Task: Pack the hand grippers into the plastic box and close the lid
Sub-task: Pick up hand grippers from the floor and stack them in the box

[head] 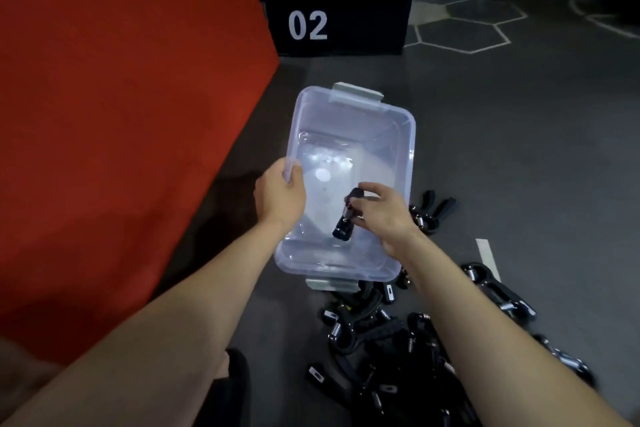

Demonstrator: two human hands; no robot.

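A pile of black hand grippers lies on the dark floor, nearest the viewer. Beyond it sits an open clear plastic box. The left hand grips its left rim; the right hand pinches one hand gripper over the box.

1. The right hand covers part of the hand gripper it pinches.
2. The gripper pile runs off the bottom edge; its count is perhaps untellable.
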